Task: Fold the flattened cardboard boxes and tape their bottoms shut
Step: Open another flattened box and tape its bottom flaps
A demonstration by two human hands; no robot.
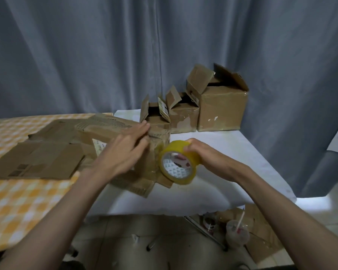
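The worn brown box (142,162) sits at frame centre under my flat, open left hand (125,151); just right, my right hand (199,152) grips the yellow tape roll (179,162) against it.

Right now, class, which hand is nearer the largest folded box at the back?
Right. The right hand, gripping the tape roll, sits just in front of the largest box; the left hand lies farther left.

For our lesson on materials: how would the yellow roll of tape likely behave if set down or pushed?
The yellow roll of clear packing tape is round, so on edge it would probably roll. Its hollow core suggests lightness. The right hand grips it easily, so it seems rigid.
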